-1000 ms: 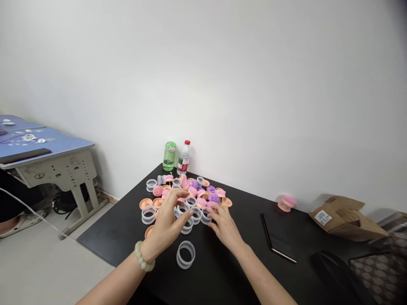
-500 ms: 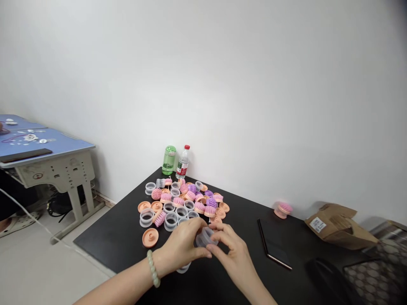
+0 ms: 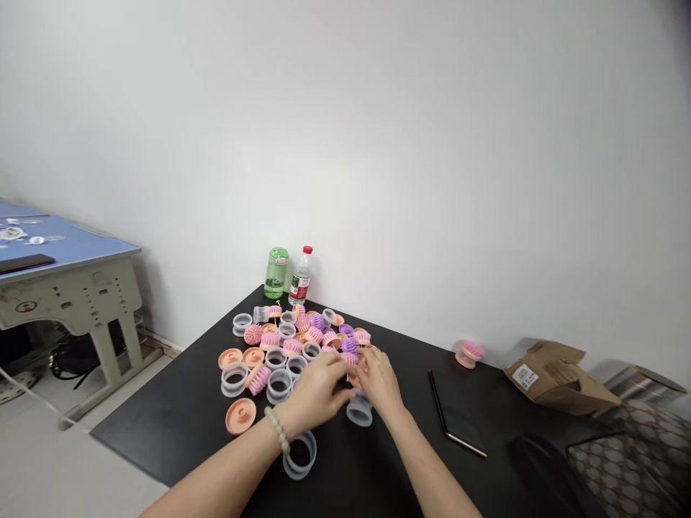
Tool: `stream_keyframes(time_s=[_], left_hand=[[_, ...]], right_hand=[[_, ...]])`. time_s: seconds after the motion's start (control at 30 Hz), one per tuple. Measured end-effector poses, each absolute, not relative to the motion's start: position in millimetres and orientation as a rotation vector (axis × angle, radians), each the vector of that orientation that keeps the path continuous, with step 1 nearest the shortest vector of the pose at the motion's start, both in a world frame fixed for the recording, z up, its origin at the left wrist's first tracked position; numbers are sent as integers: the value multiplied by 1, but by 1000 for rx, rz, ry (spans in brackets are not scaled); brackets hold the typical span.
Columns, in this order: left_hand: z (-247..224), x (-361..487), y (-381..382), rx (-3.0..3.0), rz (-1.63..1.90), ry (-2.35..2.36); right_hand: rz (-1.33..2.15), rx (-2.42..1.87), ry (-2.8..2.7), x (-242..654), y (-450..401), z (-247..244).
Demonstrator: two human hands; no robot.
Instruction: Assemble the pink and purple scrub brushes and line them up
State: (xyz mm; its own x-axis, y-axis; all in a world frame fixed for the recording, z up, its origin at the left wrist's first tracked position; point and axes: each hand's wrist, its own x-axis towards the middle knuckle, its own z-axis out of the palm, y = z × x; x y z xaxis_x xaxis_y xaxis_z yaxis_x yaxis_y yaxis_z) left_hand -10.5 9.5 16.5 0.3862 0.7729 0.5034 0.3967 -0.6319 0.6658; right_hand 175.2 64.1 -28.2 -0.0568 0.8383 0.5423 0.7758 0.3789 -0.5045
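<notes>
My left hand (image 3: 318, 388) is open over the near side of the pile, thumb and fingers apart, next to an orange disc (image 3: 354, 379). My right hand (image 3: 381, 380) reaches to the orange discs at the pile's right edge; its fingertips are partly hidden, so a grip cannot be made out. Just below the hands a clear plastic ring (image 3: 359, 411) stands on the black table. Another clear ring (image 3: 300, 457) lies nearer, partly behind my left wrist. Pink bristle brush heads (image 3: 271, 340), purple ones (image 3: 317, 322) and several clear rings (image 3: 278, 386) are spread out beyond.
A green bottle (image 3: 276, 273) and a red-capped water bottle (image 3: 300, 276) stand at the back corner. To the right are a dark tablet-like device (image 3: 458, 414), a pink brush on an orange base (image 3: 469, 354) and a brown paper bag (image 3: 558, 378). A blue desk (image 3: 91, 248) stands left.
The clear ring that both hands held now stands on the table. My right hand has moved forward to the orange discs, and my left hand has let go. The view has shifted slightly right.
</notes>
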Motion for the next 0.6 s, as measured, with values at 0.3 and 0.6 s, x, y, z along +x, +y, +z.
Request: stream_keyframes(time_s=[0.3,0.6], left_hand=[[-11,15,2,2715,482,995],[2,-2,2,2573,653,965]], right_hand=[[27,-1300,-2018,172,60,-40],[75,-1229,-2030,163,47,-32]])
